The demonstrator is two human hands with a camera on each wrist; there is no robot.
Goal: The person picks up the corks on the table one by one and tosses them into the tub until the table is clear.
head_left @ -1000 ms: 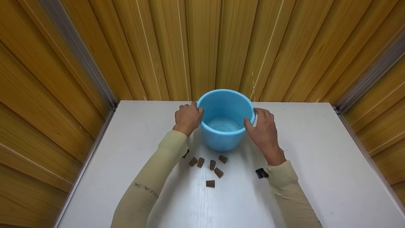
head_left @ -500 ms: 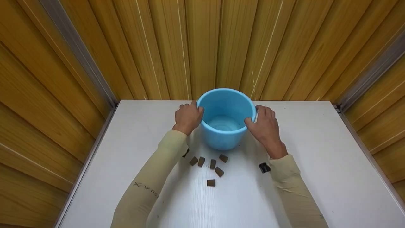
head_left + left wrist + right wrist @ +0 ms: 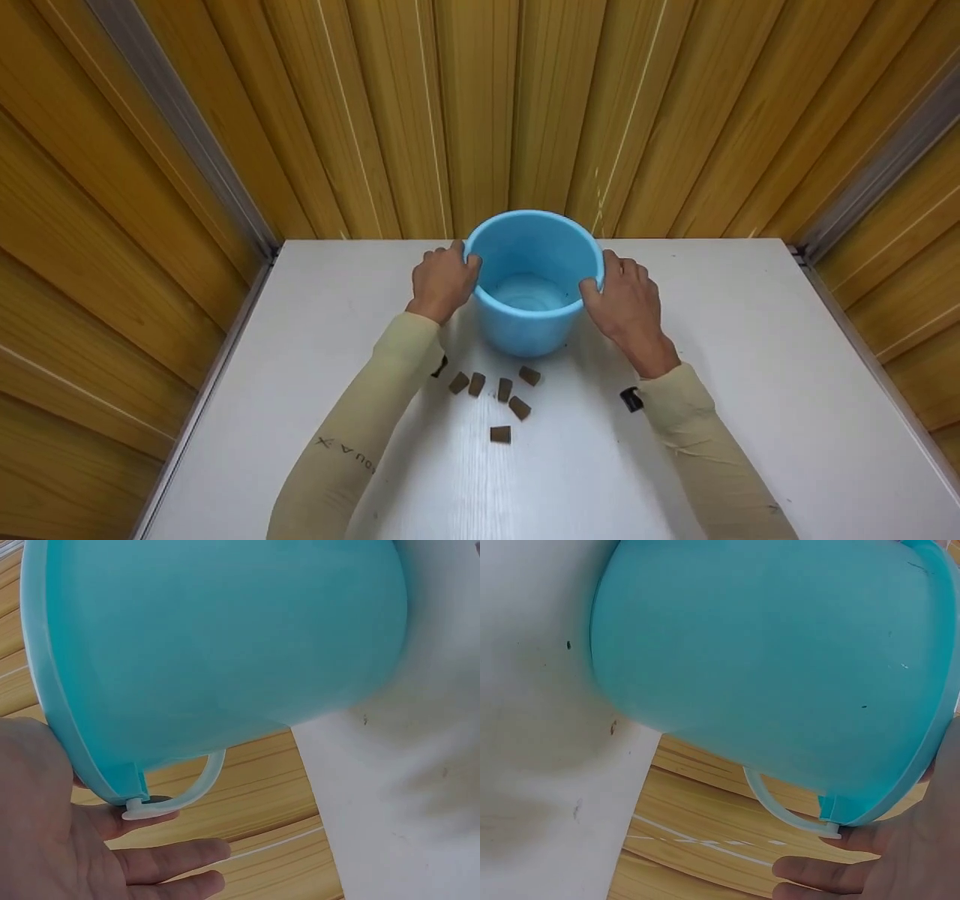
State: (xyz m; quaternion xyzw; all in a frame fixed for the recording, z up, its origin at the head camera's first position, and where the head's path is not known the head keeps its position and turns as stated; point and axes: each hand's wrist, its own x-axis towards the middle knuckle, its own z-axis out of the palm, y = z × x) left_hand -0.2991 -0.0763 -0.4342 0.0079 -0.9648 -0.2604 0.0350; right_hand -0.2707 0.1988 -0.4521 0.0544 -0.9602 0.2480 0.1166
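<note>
A light blue plastic bucket [image 3: 529,330] stands upright near the far edge of the white table. My left hand [image 3: 440,281] grips its rim on the left side, thumb over the edge. On the opposite side my right hand [image 3: 624,307] holds the rim the same way, thumb hooked inside. In the left wrist view a pale curved handle [image 3: 202,787] hangs beside the fingers, and in the right wrist view the bucket's handle [image 3: 772,802] shows next to the other hand. No large object is visible inside the bucket.
Several small brown tapered pieces [image 3: 505,389], resembling corks, lie scattered on the white table [image 3: 750,420] in front of the bucket. Behind the table rises a wood-patterned panel wall [image 3: 480,112], with similar walls at both sides. Dark specks dot the tabletop.
My right hand has shifted slightly up and outward along the rim, and its forearm has swung a little to the right. The bucket and left hand stay nearly in place.
</note>
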